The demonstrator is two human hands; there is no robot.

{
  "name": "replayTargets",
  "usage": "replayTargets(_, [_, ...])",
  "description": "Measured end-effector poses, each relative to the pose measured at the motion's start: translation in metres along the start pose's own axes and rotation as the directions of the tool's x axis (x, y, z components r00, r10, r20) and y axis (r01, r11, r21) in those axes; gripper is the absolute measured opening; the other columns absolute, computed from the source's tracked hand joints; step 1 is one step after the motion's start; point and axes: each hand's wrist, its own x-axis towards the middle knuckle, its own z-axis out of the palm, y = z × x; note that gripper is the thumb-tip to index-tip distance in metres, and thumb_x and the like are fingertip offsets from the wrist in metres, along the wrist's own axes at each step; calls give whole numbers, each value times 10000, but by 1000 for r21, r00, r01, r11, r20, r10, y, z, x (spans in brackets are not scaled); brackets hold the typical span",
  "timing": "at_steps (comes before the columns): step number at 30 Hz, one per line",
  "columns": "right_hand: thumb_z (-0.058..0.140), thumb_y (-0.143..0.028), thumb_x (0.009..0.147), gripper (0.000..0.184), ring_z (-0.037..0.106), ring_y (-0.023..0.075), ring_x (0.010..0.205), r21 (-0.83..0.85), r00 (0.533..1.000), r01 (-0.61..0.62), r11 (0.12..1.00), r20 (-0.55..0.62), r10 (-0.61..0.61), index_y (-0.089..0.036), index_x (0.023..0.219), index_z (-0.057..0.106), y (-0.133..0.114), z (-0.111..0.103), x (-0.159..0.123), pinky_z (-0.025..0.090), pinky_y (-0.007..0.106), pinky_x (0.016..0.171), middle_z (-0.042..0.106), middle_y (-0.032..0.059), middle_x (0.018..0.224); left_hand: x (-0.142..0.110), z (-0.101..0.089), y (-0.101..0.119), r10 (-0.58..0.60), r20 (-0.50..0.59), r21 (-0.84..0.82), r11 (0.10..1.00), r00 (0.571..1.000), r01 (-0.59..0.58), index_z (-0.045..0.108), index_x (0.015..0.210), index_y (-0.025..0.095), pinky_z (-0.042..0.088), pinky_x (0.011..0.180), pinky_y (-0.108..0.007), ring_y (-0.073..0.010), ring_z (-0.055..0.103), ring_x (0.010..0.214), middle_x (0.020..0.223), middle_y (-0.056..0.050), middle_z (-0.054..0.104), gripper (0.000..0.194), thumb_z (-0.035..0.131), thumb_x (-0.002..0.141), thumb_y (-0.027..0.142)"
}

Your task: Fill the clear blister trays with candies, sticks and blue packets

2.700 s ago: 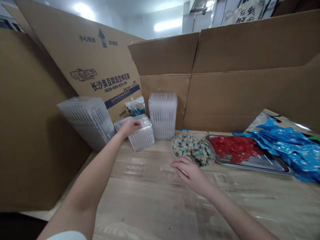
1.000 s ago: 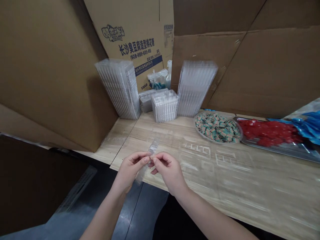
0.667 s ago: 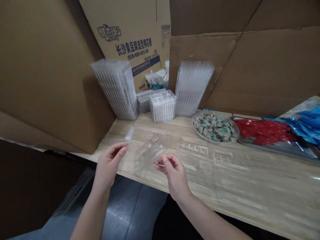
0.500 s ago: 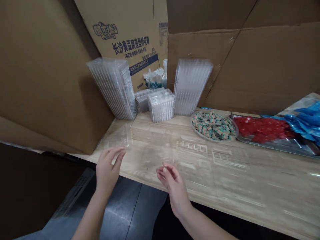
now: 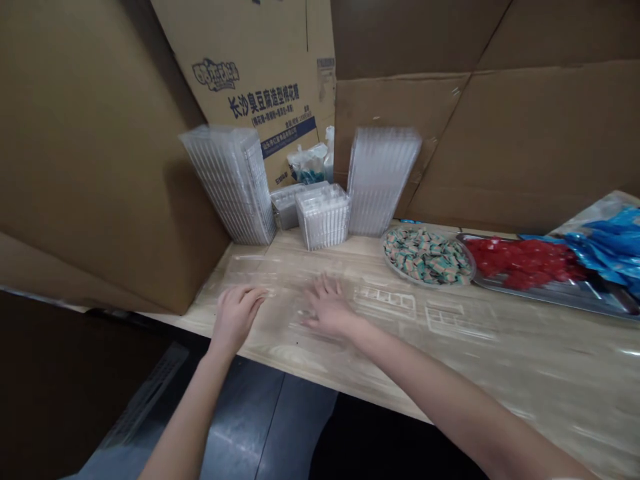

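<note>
Cardboard carton (image 5: pixel 85 153), plain brown corrugated, stood at far left, its lower corner meeting the left end of a pale wooden workbench (image 5: pixel 520 380). Tall tilted stack of clear ribbed plastic trays (image 5: pixel 230 187) leaned near that corner, in front of a printed brown carton flap (image 5: pixel 250 87). Clear plastic sheets (image 5: pixel 260 270), faint against the wood, lay flat on the bench around both hands; their exact outlines could not be made out.

Left hand (image 5: pixel 235 317): open, palm down, fingers together, near the bench's front edge, grasping nothing. Right hand (image 5: pixel 325 308): open, palm down, fingers spread, grasping nothing. Contact with the sheets could not be told for either hand.

Low stack of clear square trays (image 5: pixel 323 217) stood just in front of an upright stack of clear ribbed trays (image 5: pixel 383 181). Further right: round clear plate of green-and-cream wrapped sweets (image 5: pixel 427 257), then steel tray (image 5: pixel 550 300) heaped with red sweets, then shiny blue foil packets (image 5: pixel 607 237).

Stock remaining: all stacks stood tall, and plate and tray were well heaped. Pale bench surface ran on to the right of the hands, bounded by its long front edge, with dark floor below.
</note>
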Motion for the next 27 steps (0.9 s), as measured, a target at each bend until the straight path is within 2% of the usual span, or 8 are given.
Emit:
replayTargets(4, [576,-529,746,716,148,422,1341,-36,999,-29,999,16,29,-163,1343,423,18,10,2,30,616,1045,275,204,1451,23,-4,-20,110,144,37,992,983,-117,639,958,227,398,826,-367,-203,556,887,931,-65,630,206,464,877,299])
replayTargets(7, [560,-459,771,638,293,355,1308,221,990,-73,973,-102,97,-162,1320,432,16,3,0,185,552,1053,399,187,1386,23,2,-3,173,113,43,983,978,-179,639,945,221,402,850,-378,-189,550,880,925,-54,630,182,480,871,270])
replayTargets(10, [375,-434,871,564,593,237,1006,741,939,-213,637,-25,343,-128,1343,337,1,-12,17,481,396,820,593,172,1147,17,10,25,261,92,39,963,961,-265,622,969,238,333,981,-417,-146,553,884,927,-16,625,200,447,883,192])
replayTargets(12, [419,-383,858,567,639,169,745,895,891,-289,341,122,437,-130,1347,284,-11,-21,31,503,279,591,639,126,1011,13,15,33,301,68,37,952,951,-304,606,1010,258,287,1037,-417,-126,557,901,931,0,619,245,424,885,153])
replayTargets(14, [532,-270,787,617,596,111,592,927,850,-303,222,157,503,-139,1334,279,-16,-26,40,430,200,455,639,83,947,8,20,25,254,-28,52,966,967,-252,584,1068,257,292,1045,-413,-149,550,986,991,-24,615,240,456,876,191])
replayTargets(17, [539,-201,756,605,534,80,500,940,791,-274,202,101,604,-130,1308,302,-10,-28,43,360,171,382,622,44,856,-3,27,-14,-52,-111,106,992,992,64,482,1231,192,330,1020,-437,-248,434,1212,1236,-127,529,414,529,837,313])
replayTargets(20, [546,-242,764,593,547,94,510,944,778,-238,229,44,626,-124,1299,318,0,-29,39,380,179,387,608,22,787,-16,37,-52,-339,28,204,923,940,326,424,1285,137,348,990,-485,-308,370,1271,1332,-178,456,556,509,826,438])
replayTargets(27, [522,-218,784,640,538,78,503,902,813,-344,261,148,563,-68,1350,262,-17,-21,48,391,181,412,614,63,852,-11,42,-75,-315,-2,251,918,949,306,541,1173,135,403,946,-374,-242,528,1121,1194,-150,589,420,351,908,399])
